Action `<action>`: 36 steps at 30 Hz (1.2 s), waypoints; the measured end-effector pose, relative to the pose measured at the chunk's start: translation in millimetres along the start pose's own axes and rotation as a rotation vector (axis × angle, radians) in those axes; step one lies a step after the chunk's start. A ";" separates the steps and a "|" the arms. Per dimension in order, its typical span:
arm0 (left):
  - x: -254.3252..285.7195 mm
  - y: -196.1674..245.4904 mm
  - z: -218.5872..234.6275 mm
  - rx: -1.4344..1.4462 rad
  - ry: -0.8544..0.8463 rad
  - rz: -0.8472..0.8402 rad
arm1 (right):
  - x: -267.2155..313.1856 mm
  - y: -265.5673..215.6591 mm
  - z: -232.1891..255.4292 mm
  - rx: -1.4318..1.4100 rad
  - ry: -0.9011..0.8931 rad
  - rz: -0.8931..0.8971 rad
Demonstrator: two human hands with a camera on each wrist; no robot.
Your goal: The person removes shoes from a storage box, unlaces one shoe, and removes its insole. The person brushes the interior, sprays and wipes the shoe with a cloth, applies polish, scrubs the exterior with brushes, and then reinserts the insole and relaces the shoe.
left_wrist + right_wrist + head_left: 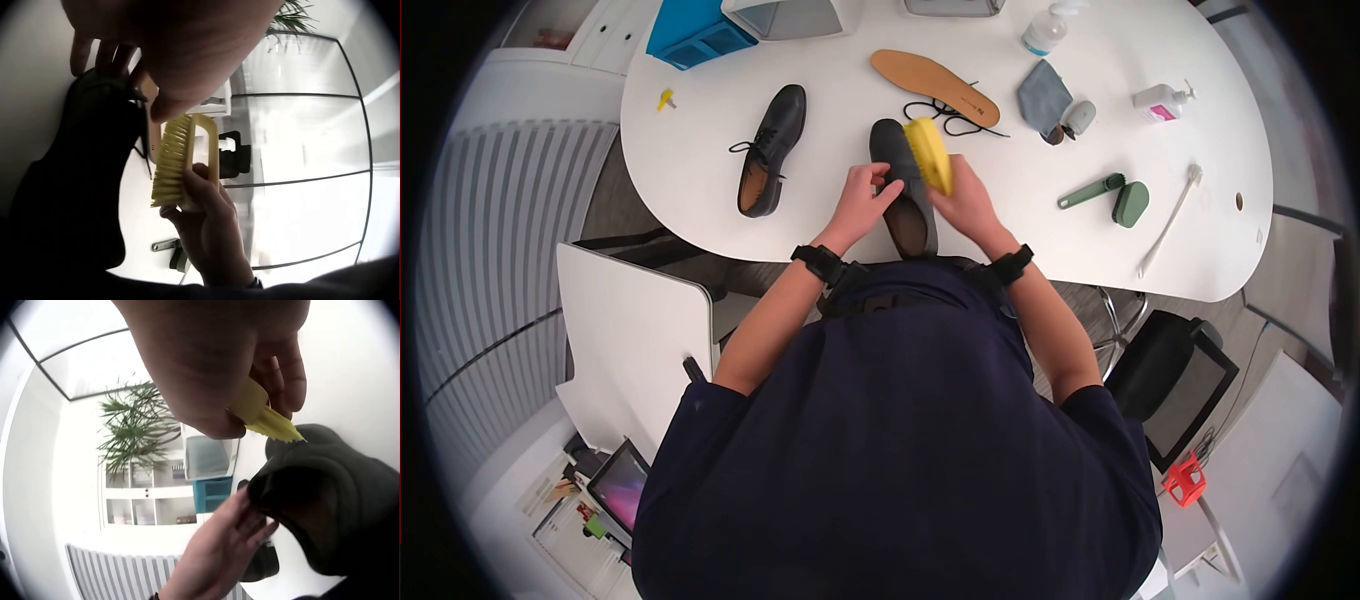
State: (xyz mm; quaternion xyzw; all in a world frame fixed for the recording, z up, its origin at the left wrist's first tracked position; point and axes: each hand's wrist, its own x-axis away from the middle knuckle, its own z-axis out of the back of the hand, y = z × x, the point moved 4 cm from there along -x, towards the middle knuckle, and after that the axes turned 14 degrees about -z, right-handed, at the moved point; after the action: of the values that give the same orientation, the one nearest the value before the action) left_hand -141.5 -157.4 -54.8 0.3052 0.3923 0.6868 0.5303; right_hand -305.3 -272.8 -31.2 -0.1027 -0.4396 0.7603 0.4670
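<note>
A black leather shoe [890, 146], without its laces, lies on the white table [1040, 270] in front of me, toe pointing away. At its left side my left hand [862, 208] grips the upper, thumb near the opening. My right hand [968, 205] holds a yellow scrub brush [928, 155] by its handle, over the shoe's right side. In the left wrist view, the brush's pale bristles [170, 165] face the shoe. The right wrist view shows the bristle end close to the shoe's dark upper [350, 481].
A laced black shoe [772, 150] stands at left. Beyond the held shoe lie a tan insole [930, 85] and black laces [960, 125]. To the right are a grey cloth [1043, 97], green brush [1090, 191], green oval item [1131, 204], white long-handled brush [1170, 222] and pump bottle [1160, 102].
</note>
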 end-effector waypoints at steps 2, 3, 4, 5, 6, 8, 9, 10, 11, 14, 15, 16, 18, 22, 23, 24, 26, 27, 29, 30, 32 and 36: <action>-3.1 21.7 3.6 0.257 0.054 0.065 | 7.0 -29.1 -4.1 0.037 0.007 0.066; -3.9 26.1 4.1 0.515 0.104 0.126 | 9.9 -45.4 -6.5 0.106 -0.050 0.178; -5.6 28.5 6.3 0.514 0.109 0.126 | 12.2 -56.3 -8.9 0.175 -0.106 0.289; -5.8 28.2 8.8 0.503 0.151 0.159 | 14.3 -61.5 -10.8 0.203 -0.152 0.384; -5.6 27.4 10.9 0.493 0.191 0.193 | 12.0 -61.3 -10.7 0.203 -0.155 0.386; -3.9 22.0 16.8 0.543 0.252 0.281 | 14.4 -65.3 -14.0 0.221 -0.288 0.637; -2.4 16.4 20.5 0.592 0.310 0.368 | 14.9 -63.0 -14.7 0.223 -0.291 0.637; -2.3 11.4 23.5 0.594 0.311 0.369 | 13.4 -56.2 -16.4 0.209 -0.259 0.539; -1.4 4.1 26.5 0.660 0.348 0.365 | 11.9 -48.0 -18.7 0.194 -0.228 0.441; -3.0 -0.6 34.4 0.727 0.417 0.382 | 0.4 0.3 -29.9 0.498 -0.285 0.083; -4.4 -1.3 37.0 0.711 0.425 0.362 | 0.4 10.6 -32.3 0.594 -0.369 -0.004; -5.5 -1.7 39.4 0.694 0.434 0.342 | -0.6 20.5 -36.2 0.593 -0.370 -0.004; -7.6 -6.5 40.1 0.689 0.422 0.339 | -4.2 44.1 -47.6 0.368 -0.493 -0.124; -16.5 -10.2 41.6 0.567 0.407 0.276 | -12.4 59.6 -40.7 0.246 -0.426 -0.140; -19.1 -15.7 40.5 0.567 0.405 0.277 | -13.5 62.2 -37.5 0.240 -0.403 -0.142; -22.8 -22.2 39.6 0.471 0.390 0.245 | -13.2 64.0 -34.7 0.232 -0.379 -0.146; -32.9 -35.1 35.4 0.378 0.366 0.208 | -9.6 68.0 -32.3 0.251 -0.292 -0.095; -39.5 -39.7 35.3 0.247 0.345 0.148 | -9.0 67.3 -29.3 0.300 -0.254 -0.074; -51.3 -46.9 33.9 0.116 0.325 0.085 | -9.9 64.8 -27.0 0.348 -0.213 -0.051; -56.7 -49.1 31.5 0.033 0.301 0.085 | -10.0 64.1 -28.0 0.379 -0.214 -0.050; -62.9 -54.5 24.2 -0.045 0.270 0.085 | -8.3 64.1 -28.7 0.412 -0.214 -0.057; -65.9 -76.9 10.9 -0.161 0.188 0.177 | -8.9 65.9 -27.4 0.386 -0.206 -0.060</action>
State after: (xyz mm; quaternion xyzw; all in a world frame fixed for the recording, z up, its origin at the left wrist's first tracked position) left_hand -78.3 -208.8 -115.9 0.2292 0.3555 0.7856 0.4515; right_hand -325.8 -275.9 -100.0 0.0802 -0.3340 0.8228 0.4528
